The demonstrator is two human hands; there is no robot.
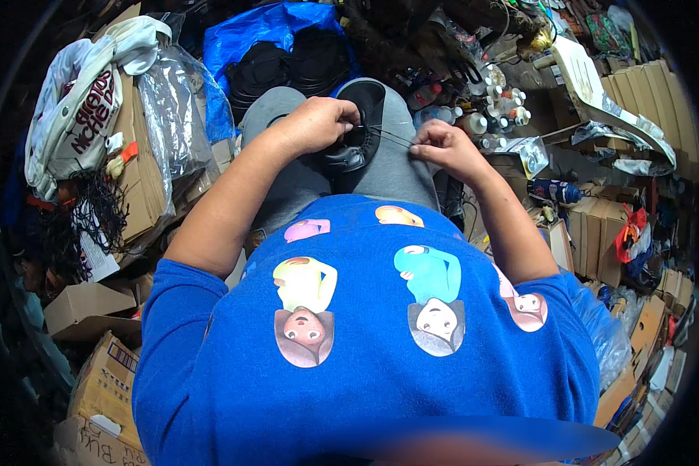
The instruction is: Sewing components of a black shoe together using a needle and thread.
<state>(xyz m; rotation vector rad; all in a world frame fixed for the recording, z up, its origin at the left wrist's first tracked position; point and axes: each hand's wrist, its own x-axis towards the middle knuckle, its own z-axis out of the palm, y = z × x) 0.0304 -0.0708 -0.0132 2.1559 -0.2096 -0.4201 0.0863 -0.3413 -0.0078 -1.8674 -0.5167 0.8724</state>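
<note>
A shiny black shoe point(349, 155) rests on my lap between my grey-clad thighs, its opening point(367, 97) toward the far side. My left hand point(318, 124) bends over its lacing edge, fingers closed on the shoe; whether they also pinch a lace is hidden. To the right, my right hand point(446, 151) is closed, with thumb and fingertips pinching a thin dark shoelace point(392, 138). The lace runs as taut strands from the shoe's eyelets to those fingertips, above my right thigh point(400, 175).
Beyond my knees, a blue plastic bag point(248, 23) holds black items point(291, 70). Several small bottles point(497, 105) stand at the far right. At left are a white printed bag point(78, 101), clear plastic point(171, 109), a bunch of black laces point(101, 206) and an open cardboard box point(89, 307).
</note>
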